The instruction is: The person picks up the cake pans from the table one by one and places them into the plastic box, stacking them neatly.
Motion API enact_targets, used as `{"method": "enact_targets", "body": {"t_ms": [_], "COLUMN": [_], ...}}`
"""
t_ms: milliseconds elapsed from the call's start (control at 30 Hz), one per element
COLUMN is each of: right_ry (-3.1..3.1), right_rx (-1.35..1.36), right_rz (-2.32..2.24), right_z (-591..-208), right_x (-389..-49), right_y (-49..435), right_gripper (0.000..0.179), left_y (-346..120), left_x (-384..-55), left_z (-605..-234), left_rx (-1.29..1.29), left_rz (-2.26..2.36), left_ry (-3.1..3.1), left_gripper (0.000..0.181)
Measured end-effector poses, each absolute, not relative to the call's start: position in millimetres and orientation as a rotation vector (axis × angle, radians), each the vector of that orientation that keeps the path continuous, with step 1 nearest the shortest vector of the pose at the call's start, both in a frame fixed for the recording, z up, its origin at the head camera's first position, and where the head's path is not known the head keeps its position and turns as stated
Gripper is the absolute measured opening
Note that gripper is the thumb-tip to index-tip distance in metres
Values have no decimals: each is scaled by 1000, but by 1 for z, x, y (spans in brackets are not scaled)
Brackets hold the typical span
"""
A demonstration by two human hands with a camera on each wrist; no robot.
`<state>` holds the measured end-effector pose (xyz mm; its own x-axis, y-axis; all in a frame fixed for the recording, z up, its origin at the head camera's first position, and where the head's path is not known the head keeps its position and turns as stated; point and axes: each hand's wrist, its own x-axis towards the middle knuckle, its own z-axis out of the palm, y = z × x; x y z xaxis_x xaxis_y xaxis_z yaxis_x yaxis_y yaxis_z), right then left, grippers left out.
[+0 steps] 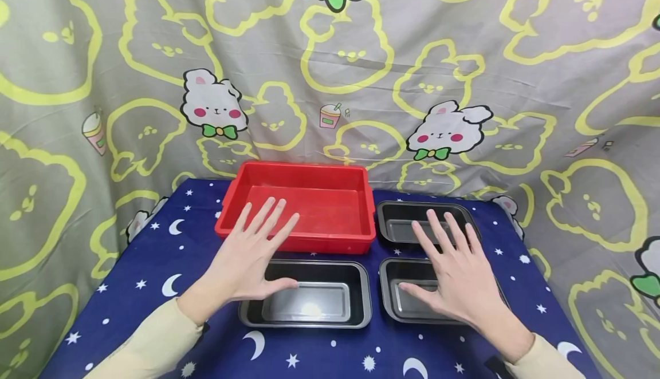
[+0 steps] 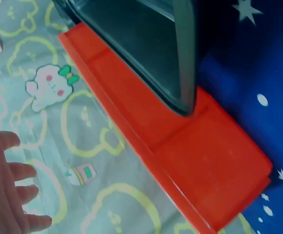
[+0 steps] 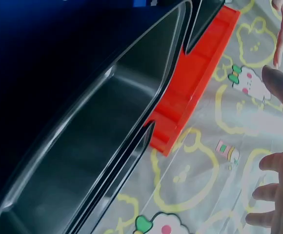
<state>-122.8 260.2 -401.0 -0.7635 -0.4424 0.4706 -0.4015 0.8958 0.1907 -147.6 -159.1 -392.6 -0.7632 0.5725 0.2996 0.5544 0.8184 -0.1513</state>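
At the left edge of the counter (image 1: 116,333), a blue cloth (image 1: 134,304) printed with white moons and stars hangs over the side. A pale left sleeve (image 1: 152,342) comes in across the near left part, and from it the left hand (image 1: 244,261) reaches toward the middle. Its fingers are straight and spread wide, back of the hand upward, with the thumb out to the side. In the head view the fingertips overlap the red tray (image 1: 330,244) and the thumb overlaps the front left pan (image 1: 360,296); the left wrist view shows the fingers well apart from both.

The red tray sits at the far edge of the counter, a little left of its middle, long side along that edge. The front left pan, black and shiny, lies just in front of it, toward the near edge. To the right, a back right pan (image 1: 399,231) stands just beside the tray near the far right corner, and a front right pan (image 1: 412,304) lies in front of that one, toward the right edge.

The right hand (image 1: 466,284) is raised above these two, fingers straight and fanned apart, well apart from the left. A pale right sleeve (image 1: 543,362) crosses the near right part. Behind the far edge hangs a grey curtain (image 1: 289,35) with yellow outlines and white rabbits.
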Motion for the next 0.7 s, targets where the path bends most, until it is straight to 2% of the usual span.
{"method": "enact_targets", "body": {"t_ms": [300, 700], "right_ry": [-2682, -2823], "right_rx": [423, 197], "right_rz": [8, 193], "right_z": [-404, -402], "right_x": [-112, -102], "right_y": [288, 328], "right_gripper": [121, 115], "left_y": [-189, -233], "left_x": [-150, -153], "left_z": [-393, -390], "left_rx": [-773, -574], "left_rz": [-16, -263], "left_ry": [-2665, -2865], "left_gripper": [118, 111]}}
